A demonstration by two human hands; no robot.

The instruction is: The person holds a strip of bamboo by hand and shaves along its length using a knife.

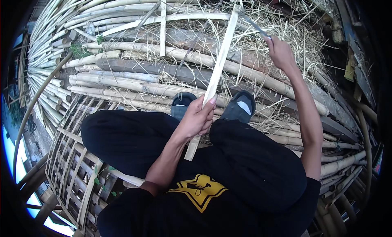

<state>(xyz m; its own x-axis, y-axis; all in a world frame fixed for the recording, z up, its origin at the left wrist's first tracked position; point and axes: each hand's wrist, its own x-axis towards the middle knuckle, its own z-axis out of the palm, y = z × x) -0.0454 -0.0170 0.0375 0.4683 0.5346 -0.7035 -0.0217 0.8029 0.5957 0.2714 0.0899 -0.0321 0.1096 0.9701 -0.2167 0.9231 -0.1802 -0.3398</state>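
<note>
A long pale bamboo strip (222,57) slants up from my lap, its far end out over the pile of canes. My left hand (199,119) is closed around its lower part, and a short tail of the strip sticks out below the fist. My right hand (281,53), arm stretched forward, grips a knife (255,25) whose handle is mostly hidden in the fist. Its narrow grey blade points up and left, with the tip close to the strip's far end; whether they touch I cannot tell.
Bamboo poles (139,84) lie stacked under and ahead of my sandalled feet. Thin shavings (298,41) cover the pile at the far right. Another flat strip (163,25) lies across the poles. A woven bamboo lattice (73,163) stands at left, near a bent cane (34,102).
</note>
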